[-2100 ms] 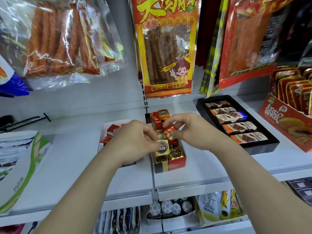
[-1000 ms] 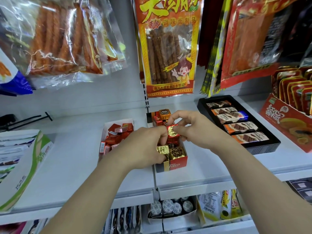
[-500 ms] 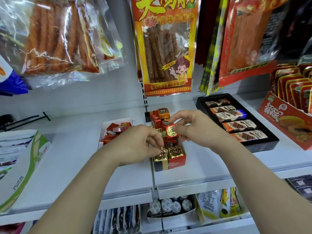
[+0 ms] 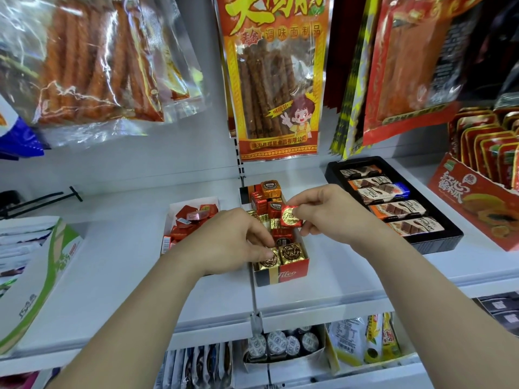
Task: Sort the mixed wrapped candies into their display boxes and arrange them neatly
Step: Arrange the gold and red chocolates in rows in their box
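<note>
"Fileo" on the display box [image 4: 292, 272] front, "Fileo" on the red candy [image 4: 290, 219], "调味面制品" on hanging bag [image 4: 271, 80]

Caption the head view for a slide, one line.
Over the Fileo display box, the right grip pinches a red foil candy while the left grip holds a gold candy at the front.

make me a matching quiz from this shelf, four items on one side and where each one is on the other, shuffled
1 red candy
2 gold candy
3 orange candy
4 black tray

a back of the Fileo box
b pinched by the right hand
c right of the box
d pinched by the left hand at the box front

Pairs: 1-b, 2-d, 3-a, 4-c
</note>
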